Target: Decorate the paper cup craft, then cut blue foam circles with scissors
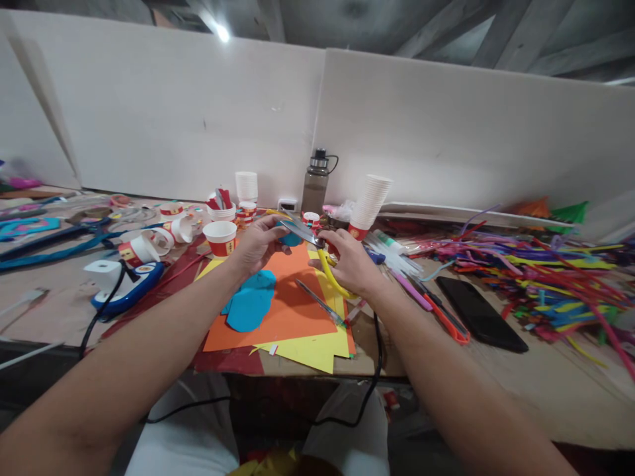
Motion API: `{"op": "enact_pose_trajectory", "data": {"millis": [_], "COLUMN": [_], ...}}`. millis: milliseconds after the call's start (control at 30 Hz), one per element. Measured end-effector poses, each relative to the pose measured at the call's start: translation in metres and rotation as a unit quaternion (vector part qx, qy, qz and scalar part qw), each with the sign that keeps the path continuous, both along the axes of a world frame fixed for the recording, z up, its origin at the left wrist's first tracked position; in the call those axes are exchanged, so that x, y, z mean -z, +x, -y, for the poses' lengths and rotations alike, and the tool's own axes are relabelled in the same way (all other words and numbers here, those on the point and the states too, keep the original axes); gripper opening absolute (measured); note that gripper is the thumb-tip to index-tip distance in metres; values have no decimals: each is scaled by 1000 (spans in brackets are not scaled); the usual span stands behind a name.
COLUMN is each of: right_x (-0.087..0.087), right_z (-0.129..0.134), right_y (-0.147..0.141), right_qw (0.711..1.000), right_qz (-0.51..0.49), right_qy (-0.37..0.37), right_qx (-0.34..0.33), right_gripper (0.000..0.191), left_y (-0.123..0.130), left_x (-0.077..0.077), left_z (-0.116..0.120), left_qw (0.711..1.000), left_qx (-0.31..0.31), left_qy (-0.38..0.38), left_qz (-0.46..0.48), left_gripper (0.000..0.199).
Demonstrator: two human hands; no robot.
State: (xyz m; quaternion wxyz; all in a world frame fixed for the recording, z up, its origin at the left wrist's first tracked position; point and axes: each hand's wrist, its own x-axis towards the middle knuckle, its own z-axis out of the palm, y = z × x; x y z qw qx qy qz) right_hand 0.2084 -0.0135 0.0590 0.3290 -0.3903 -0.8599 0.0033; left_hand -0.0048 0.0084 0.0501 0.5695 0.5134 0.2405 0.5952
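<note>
My right hand (347,259) grips a pair of scissors (328,270) by their yellow handles, and the metal blades point up and left. Between the thumb and fingers of my left hand (262,246) is a blue piece of paper (292,235), which lies against the blades; a yellow edge shows behind it. Below my hands, a cut blue paper shape (252,301) rests on a sheet of orange paper (292,324). A pen (321,303) lies slantwise on the orange sheet. Part of a yellow sheet (312,354) sticks out from under it.
Paper cups (219,237) stand behind my left hand, with a cup stack (371,201) and a bottle (316,182) near the wall. At right lie a phone (479,314), a red cutter (446,317) and many pipe cleaners (560,271). A blue-and-white device (127,291) sits at left.
</note>
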Motion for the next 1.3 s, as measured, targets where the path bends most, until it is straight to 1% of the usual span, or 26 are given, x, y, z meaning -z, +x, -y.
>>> {"op": "enact_pose_trajectory", "data": {"millis": [133,333,767,933,1300], "right_x": [1,1,-1,-1,-2], "right_z": [-1,-2,-1,-1,0], "right_y": [1,1,2,3,3], "right_qw": [1000,1000,1000,1000,999], "right_qz": [0,4,12,22,40], "right_qy": [2,7,0,5,19], "right_qx": [-7,-8,-13,-1,13], "right_gripper": [47,53,56,59,59], "left_y": [-1,-3,-4,-3,-5], "left_x": [1,3,0,0,1], "left_z": [-1,-3,-1,-1,-1], "left_qw": [1000,999,999,999,997], "left_qx": [-1,-11,-10,-15,-18], "left_qy": [10,27,30,23,34], "left_qz": [-20,-37,-42,-47,-69], "left_gripper": [24,24,24,25,24]}}
